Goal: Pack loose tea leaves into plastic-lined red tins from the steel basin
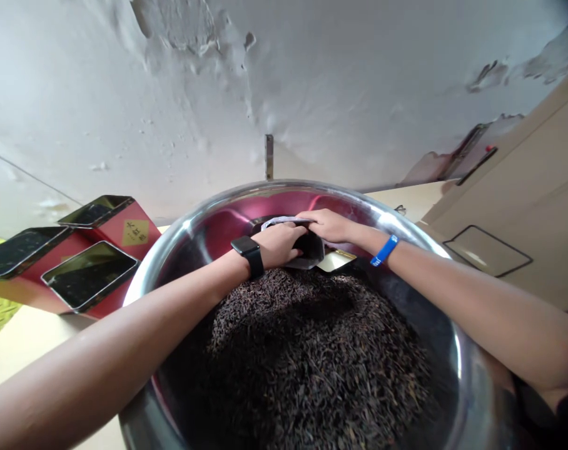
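A foil-lined bag (314,253) lies with its mouth toward me at the far side of a big metal basin, above a heap of dark loose tea leaves (321,356). My left hand (281,244), with a black watch at the wrist, reaches into the mouth, thumb and fingers apart; some fingertips are lost in its dark inside. On the far right edge of the bag, my right hand (329,226) is closed around the rim. Beside the bag, a small gold-coloured lid or flap (338,260) rests near the leaves.
The round steel basin (141,281) fills the middle of the view. To its left, several red tins (117,234) with dark openings stand on a pale table (24,356). A peeling wall (209,112) rises behind. Cardboard (513,206) stands at the right.
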### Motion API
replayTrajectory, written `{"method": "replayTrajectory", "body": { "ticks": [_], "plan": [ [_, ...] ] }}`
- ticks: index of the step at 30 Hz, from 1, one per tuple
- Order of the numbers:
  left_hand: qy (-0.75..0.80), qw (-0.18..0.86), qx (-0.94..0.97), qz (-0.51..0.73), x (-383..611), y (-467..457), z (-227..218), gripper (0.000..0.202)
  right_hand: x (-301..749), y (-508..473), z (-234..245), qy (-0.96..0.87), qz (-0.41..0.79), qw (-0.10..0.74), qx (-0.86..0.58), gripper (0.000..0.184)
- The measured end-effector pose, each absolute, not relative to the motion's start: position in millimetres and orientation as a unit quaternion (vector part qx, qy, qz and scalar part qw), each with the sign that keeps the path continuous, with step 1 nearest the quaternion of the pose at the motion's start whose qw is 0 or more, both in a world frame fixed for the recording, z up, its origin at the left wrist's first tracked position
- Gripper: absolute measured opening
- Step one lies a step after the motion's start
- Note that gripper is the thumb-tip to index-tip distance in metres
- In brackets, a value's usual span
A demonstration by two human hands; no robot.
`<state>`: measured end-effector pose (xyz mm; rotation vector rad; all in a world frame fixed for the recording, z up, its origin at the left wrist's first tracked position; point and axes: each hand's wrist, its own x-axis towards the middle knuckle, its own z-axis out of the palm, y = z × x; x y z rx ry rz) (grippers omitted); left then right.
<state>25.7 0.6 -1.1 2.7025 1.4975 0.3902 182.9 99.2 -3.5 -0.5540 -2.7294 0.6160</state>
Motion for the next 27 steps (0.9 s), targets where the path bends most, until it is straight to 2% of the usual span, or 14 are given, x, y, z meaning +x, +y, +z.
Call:
{"method": "replayTrajectory", "body": {
  "ticks": [4,8,12,22,25,27],
  "plan": [
    [0.464,-0.004,0.875,0.139,29,-1,-2,0.037,183,98,-3,-0.946,0.216,0.137,-0.198,0.038],
    [0.462,-0.01,0.868,0.181,42,-13,9,0.031,182,98,-2,-0.939,0.249,0.132,-0.198,0.032],
    [0.419,0.043,0.887,0.189,57,-26,14,0.033,182,98,-2,-0.938,0.236,0.143,-0.208,0.03],
    [0.342,0.221,0.913,-0.029,81,-45,-14,0.073,186,97,-5,-0.932,0.271,0.12,-0.209,0.045],
    [0.355,0.25,0.897,-0.081,82,-51,-13,0.091,185,98,-6,-0.931,0.268,0.123,-0.217,0.048],
    [0.368,0.257,0.888,-0.1,82,-54,-10,0.097,185,99,-6,-0.931,0.255,0.129,-0.23,0.049]
  ]
}}
